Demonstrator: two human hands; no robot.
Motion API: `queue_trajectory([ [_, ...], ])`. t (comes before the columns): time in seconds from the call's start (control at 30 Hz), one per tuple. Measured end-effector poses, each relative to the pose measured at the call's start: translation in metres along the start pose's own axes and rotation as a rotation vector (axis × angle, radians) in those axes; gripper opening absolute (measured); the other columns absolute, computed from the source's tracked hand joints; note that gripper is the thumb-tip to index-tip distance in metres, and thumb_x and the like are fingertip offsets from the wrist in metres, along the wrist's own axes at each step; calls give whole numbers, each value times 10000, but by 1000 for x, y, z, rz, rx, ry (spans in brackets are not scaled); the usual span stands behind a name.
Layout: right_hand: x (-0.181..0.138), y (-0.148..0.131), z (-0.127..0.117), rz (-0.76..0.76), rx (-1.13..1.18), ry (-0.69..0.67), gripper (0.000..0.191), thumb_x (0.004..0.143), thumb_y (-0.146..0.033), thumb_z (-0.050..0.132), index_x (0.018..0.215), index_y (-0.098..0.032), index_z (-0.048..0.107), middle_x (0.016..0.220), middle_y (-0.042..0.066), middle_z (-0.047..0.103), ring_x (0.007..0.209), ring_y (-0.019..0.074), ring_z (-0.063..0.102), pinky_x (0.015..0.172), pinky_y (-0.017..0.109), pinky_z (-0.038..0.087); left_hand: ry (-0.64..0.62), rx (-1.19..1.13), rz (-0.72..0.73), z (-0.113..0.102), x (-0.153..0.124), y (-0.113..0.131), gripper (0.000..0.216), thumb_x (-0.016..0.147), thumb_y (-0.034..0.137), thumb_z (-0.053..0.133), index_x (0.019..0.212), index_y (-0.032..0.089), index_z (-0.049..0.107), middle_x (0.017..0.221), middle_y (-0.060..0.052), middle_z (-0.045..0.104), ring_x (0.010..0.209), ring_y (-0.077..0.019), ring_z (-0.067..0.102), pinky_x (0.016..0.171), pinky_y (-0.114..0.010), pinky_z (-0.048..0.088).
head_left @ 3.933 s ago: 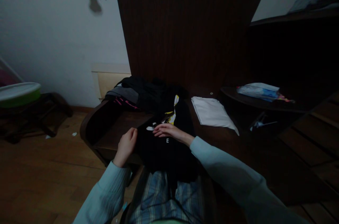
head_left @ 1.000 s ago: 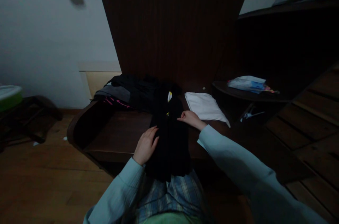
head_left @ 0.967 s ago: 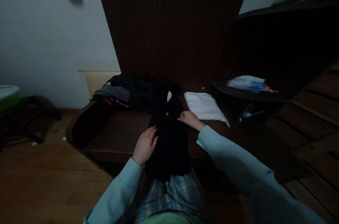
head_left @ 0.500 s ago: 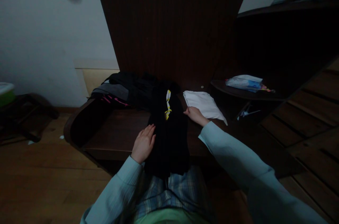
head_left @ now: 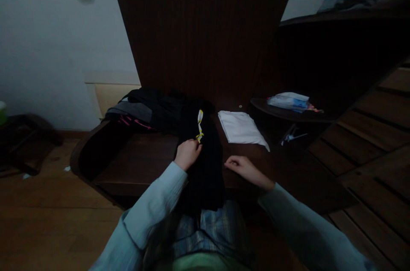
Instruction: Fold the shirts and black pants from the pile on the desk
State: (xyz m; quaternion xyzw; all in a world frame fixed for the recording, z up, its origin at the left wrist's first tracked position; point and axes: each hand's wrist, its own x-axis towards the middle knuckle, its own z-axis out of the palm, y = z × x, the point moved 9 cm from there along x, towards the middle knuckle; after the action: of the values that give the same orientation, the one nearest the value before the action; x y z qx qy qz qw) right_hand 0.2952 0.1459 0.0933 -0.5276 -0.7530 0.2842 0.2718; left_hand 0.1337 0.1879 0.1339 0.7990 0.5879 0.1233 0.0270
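Observation:
A black garment [head_left: 208,177] lies lengthwise over the dark wooden bench, its near end hanging toward my lap. Down its upper middle runs a white and yellow strip [head_left: 200,123]. My left hand [head_left: 188,154] is closed on the garment just below that strip, fingertips curled into the cloth. Beside the garment's right edge is my right hand [head_left: 243,167], its fingers curled and thumb drawn in. Whether any cloth sits between those fingers is too dark to tell.
A folded white cloth [head_left: 241,128] lies on the bench [head_left: 137,157] to the right. Dark clothes [head_left: 144,110] with grey and pink parts are heaped at the back left. A plastic packet [head_left: 290,102] rests on a small side shelf. A tall dark panel [head_left: 205,36] stands behind.
My left hand has moved up and right onto the garment, its flat fingers now curled. My right hand has come down along the garment's right edge, away from the white cloth.

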Motion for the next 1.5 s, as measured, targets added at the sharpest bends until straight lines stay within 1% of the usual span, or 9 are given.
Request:
queue_trajectory([
  [0.13,-15,0,15,40,-50,-5,166,734,-286,513,640,-162,567,600,0,558,561,109,488,516,206,344,-84,15,-106,28,27,-1,277,816,348,421,833,160,623,896,-105,644,845,-212,607,664,-265,444],
  [0.33,-11,-6,16,138,-277,95,144,722,-296,547,633,-184,539,604,-10,549,568,111,486,525,220,309,62,-151,-109,41,32,-17,167,796,325,466,839,195,562,868,-47,635,824,-174,593,661,-242,425],
  [0.5,-8,-18,18,200,-447,96,64,711,-242,528,669,-197,545,693,8,586,621,125,509,537,229,296,122,-167,-108,40,31,-21,246,766,383,514,910,184,535,906,-60,619,843,-187,583,657,-243,417],
  [0.67,-5,-17,20,158,-336,44,104,704,-153,494,646,-191,572,653,2,593,606,117,516,544,214,316,97,-199,-140,42,33,-23,152,813,280,449,828,182,563,900,-58,618,847,-175,580,673,-238,404],
  [0.87,-8,11,5,151,16,-18,135,697,-255,539,602,-162,557,536,-26,531,533,104,480,498,198,319,106,-333,-225,40,33,-33,172,844,257,397,839,176,548,922,-72,620,864,-177,577,687,-244,399],
  [1.07,-10,15,-4,213,-180,64,99,698,-171,500,615,-170,553,572,-19,533,557,106,473,508,202,303,147,-480,-368,45,37,-51,166,863,251,365,905,175,506,922,-80,634,855,-178,590,671,-245,402],
  [1.23,-14,-5,-2,81,-242,188,96,708,-132,482,686,-185,559,641,-12,529,593,107,484,551,209,346,153,-479,-391,46,38,-53,169,865,254,354,905,181,500,923,-86,639,852,-184,596,663,-251,404],
  [1.33,-20,-13,3,-42,-103,170,89,713,-132,504,708,-184,576,679,-3,530,623,107,507,592,214,397,151,-481,-393,44,37,-52,159,861,262,364,893,191,502,913,-76,643,850,-177,598,660,-245,405],
  [1.5,-29,-18,17,-121,0,107,89,716,-183,566,785,-188,622,725,16,550,640,113,523,568,220,418,139,-462,-383,43,36,-50,150,854,270,374,889,198,501,896,-69,645,840,-183,599,654,-249,401],
])
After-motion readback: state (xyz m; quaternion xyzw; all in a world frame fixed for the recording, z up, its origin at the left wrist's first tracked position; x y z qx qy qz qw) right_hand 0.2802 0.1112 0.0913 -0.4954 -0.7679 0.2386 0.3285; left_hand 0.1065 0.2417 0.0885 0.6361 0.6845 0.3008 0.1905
